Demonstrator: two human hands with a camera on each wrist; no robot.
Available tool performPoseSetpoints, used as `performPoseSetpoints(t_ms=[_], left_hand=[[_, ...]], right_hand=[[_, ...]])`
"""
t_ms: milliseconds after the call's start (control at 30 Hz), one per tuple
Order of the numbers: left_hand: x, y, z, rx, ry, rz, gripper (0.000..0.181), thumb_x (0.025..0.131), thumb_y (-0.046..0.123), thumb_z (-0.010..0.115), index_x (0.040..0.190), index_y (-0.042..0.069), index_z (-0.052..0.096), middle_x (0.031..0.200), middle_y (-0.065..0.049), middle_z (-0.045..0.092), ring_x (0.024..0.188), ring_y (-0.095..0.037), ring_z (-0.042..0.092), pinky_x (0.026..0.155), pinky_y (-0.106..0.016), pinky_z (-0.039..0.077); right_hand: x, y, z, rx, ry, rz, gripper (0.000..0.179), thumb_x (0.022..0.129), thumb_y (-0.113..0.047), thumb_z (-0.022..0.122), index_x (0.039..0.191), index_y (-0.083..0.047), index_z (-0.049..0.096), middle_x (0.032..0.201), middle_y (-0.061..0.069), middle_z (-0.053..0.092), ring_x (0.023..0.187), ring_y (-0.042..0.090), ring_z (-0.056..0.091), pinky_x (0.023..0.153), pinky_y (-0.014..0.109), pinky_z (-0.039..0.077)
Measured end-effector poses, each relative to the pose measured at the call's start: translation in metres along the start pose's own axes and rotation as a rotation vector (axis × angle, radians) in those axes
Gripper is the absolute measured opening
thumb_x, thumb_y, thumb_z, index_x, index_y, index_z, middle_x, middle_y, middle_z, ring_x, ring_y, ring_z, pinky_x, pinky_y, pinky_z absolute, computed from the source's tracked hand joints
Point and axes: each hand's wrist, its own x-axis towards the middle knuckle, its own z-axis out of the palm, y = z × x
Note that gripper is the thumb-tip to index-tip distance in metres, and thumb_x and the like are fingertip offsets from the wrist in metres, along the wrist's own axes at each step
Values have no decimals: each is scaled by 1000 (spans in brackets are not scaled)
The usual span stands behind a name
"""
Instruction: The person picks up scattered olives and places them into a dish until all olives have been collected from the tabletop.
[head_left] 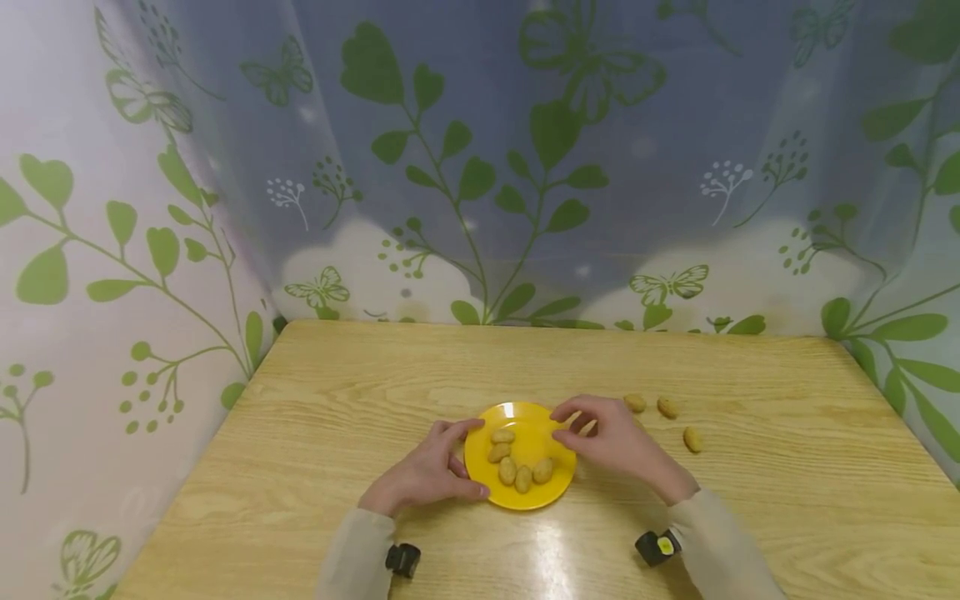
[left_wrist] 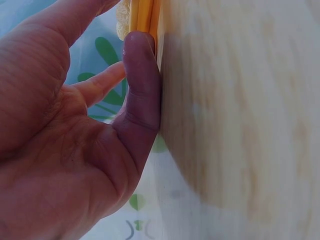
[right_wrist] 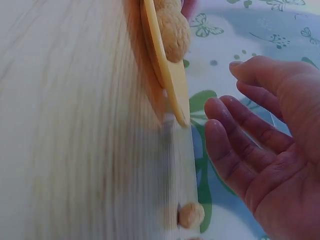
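Note:
A round yellow plate (head_left: 531, 497) lies on the table, and several small tan, oval pieces (head_left: 522, 478) form a curve along its left and lower part. In the right wrist view these pieces (right_wrist: 172, 36) show a rough, wrinkled skin; whether they are small potatoes or unshelled peanuts I cannot tell. My left hand (head_left: 432, 468) holds the plate's left side, thumb near the front and a finger farther back. The left wrist view shows a finger of this hand (left_wrist: 85, 115) against the plate's edge. Over the right rim hovers my right hand (head_left: 611, 433), fingers loosely bent, holding nothing.
Three more tan pieces (head_left: 667, 407) lie on the wooden table (head_left: 360, 367) behind and right of my right hand. A leaf-and-butterfly patterned curtain (head_left: 480, 167) hangs along the table's back and left. Each wrist wears a small black camera (head_left: 403, 560).

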Motion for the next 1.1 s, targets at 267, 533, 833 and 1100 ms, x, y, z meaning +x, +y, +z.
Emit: performPoseSetpoints(t_ms=[267, 533, 833, 1100], left_hand=[[-1, 0, 0, 1, 0, -9, 94, 79, 32, 90, 157, 24, 39, 144, -15, 37, 87, -14, 61, 79, -26, 50], [-2, 2, -1, -4, -4, -2, 94, 79, 32, 90, 157, 23, 39, 144, -15, 37, 86, -13, 61, 79, -25, 50], [-1, 3, 0, 24, 4, 1, 90, 82, 35, 87, 157, 24, 39, 144, -15, 38, 85, -12, 61, 79, -25, 50], [0, 5, 1, 41, 20, 4, 87, 83, 35, 86, 156, 25, 40, 144, -15, 38, 85, -12, 59, 77, -26, 49]], right_hand=[[-13, 6, -10, -63, 89, -13, 16, 90, -13, 79, 105, -10, 76, 104, 6, 76, 82, 12, 70, 69, 25, 57], [-25, 10, -20, -75, 132, 13, 19, 90, -11, 79, 108, -8, 75, 106, 9, 76, 80, 8, 69, 67, 25, 57], [-36, 18, -30, -89, 175, 58, 20, 89, -13, 79, 107, -7, 75, 107, 10, 76, 82, 8, 69, 69, 25, 58], [-47, 25, -39, -101, 192, 89, 20, 89, -12, 79, 107, -7, 75, 112, 13, 75, 82, 2, 68, 66, 24, 57]])
